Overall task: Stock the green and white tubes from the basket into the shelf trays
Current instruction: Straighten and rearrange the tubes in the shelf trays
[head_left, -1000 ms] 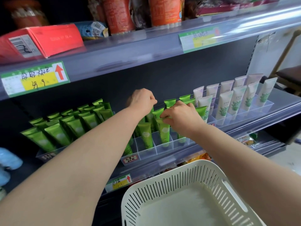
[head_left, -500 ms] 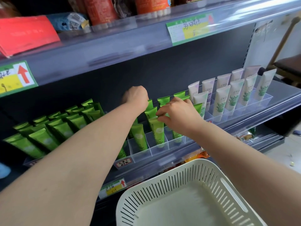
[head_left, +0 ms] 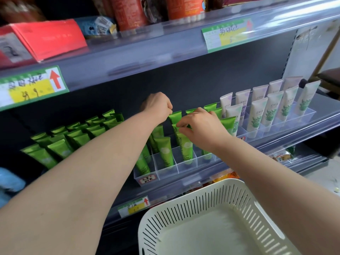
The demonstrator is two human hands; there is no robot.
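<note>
Several stocked shelves (head_left: pixel 147 57) front a dark panel (head_left: pixel 193 85).

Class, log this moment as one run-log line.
stage: stocking green tubes | left hand: curled at tube top, hold unclear | right hand: pinches Chamomile tube | basket: no tubes visible

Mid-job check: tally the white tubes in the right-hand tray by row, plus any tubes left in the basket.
Back-row white plastic tubes: 5
Front-row white plastic tubes: 5
Tubes in the visible part of the white slotted plastic basket: 0
Total: 10
</note>
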